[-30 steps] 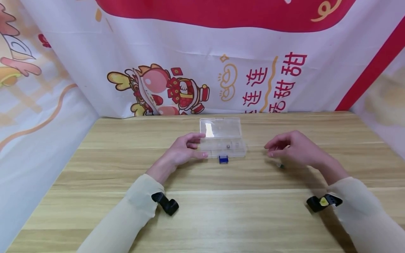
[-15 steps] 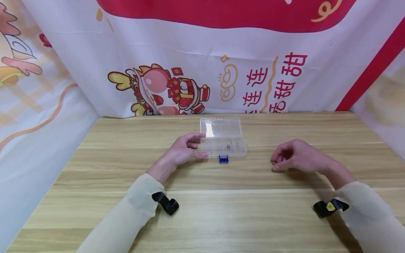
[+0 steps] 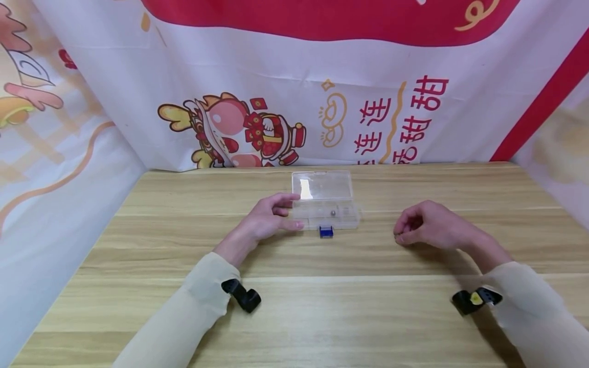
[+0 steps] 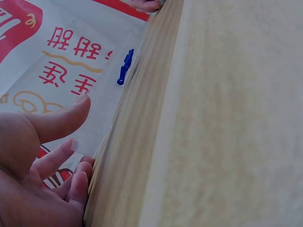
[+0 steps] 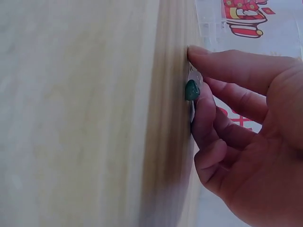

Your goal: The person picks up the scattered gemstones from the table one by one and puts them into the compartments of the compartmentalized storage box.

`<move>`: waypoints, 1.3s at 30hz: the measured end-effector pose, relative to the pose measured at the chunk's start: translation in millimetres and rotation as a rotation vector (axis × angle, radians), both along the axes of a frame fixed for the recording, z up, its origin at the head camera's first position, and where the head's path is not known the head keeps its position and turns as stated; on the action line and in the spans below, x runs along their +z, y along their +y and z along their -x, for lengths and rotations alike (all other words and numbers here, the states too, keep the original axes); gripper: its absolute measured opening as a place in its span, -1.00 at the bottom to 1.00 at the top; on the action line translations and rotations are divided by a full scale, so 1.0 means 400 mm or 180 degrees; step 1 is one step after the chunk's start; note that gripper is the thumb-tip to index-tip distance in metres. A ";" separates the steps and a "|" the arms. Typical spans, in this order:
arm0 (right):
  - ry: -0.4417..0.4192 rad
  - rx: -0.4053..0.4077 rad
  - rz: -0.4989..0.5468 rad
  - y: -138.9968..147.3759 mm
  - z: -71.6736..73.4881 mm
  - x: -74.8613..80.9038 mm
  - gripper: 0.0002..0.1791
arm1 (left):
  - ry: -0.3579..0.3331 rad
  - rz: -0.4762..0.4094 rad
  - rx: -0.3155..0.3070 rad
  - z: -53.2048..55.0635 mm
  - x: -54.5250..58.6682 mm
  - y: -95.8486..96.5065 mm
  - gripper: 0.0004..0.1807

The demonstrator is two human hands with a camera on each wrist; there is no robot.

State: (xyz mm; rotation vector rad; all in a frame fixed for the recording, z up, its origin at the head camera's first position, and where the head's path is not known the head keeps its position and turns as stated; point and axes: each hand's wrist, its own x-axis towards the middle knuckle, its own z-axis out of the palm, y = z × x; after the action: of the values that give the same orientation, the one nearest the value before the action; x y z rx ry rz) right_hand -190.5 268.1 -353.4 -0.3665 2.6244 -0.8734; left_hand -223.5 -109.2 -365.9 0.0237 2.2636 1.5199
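Note:
A clear plastic compartment box (image 3: 313, 223) lies on the wooden table with its lid (image 3: 324, 185) folded back. A blue clasp (image 3: 326, 232) sticks out from its front edge. One small, round greyish stone (image 3: 333, 212) is in a compartment. My left hand (image 3: 264, 219) holds the box's left end, thumb at the front corner and fingers behind. To the right of the box, my right hand (image 3: 430, 225) is low over the table, fingertips down. In the right wrist view, its thumb and curled fingers surround a green stone (image 5: 191, 91) and a whitish clear stone (image 5: 195, 76).
A printed white and red cloth (image 3: 257, 61) hangs behind the table's back edge, with more cloth along the left and right sides. The wooden tabletop (image 3: 345, 317) stretches between both forearms. Each sleeve wears a black wrist camera (image 3: 248, 300).
My right hand has moved slightly right and nearer the table. Its fingers have drawn in around the stones, which showed beneath it earlier. The left hand stays on the box.

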 end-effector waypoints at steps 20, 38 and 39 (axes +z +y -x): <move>0.0538 -0.0318 0.0472 -0.088 0.019 0.022 -0.88 | 0.0003 -0.0016 0.0008 -0.003 0.001 0.001 -0.27; 0.0397 -0.0256 0.0613 -0.161 0.048 0.017 -0.81 | 0.0008 -0.0003 0.0019 -0.001 0.003 0.001 -0.27; 0.0384 -0.0268 0.0608 -0.163 0.049 0.018 -0.81 | 0.0013 0.0006 0.0013 0.000 0.002 0.001 -0.27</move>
State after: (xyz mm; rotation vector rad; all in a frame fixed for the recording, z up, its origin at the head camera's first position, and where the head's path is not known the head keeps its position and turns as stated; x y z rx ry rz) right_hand -210.0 203.0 -346.2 -0.3704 2.6896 -1.1690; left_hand -223.3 -108.6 -365.2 0.0214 2.2696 1.5212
